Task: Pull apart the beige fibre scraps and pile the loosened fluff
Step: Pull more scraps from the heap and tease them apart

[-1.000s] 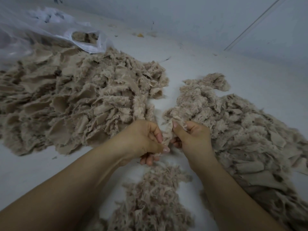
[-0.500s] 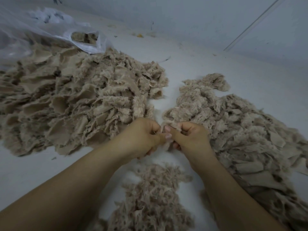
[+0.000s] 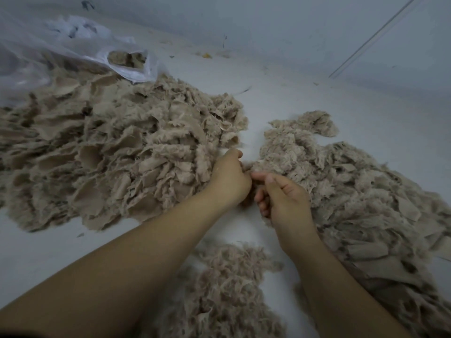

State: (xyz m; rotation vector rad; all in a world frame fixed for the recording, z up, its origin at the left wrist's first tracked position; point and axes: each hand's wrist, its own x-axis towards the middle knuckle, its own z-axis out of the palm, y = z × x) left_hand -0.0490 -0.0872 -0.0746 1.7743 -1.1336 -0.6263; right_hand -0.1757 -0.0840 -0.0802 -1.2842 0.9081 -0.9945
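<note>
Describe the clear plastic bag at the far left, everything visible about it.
The plastic bag lies crumpled on the white floor at the far left, behind the large pile of beige fibre scraps. It is thin, translucent and whitish, heavily wrinkled and slumped. Its near edge overlaps the pile's far side. A gap near its right end shows beige scraps inside. Its left part runs out of frame. Neither hand touches it.

Left hand hides its fingers; fluff pile cut off below
</note>
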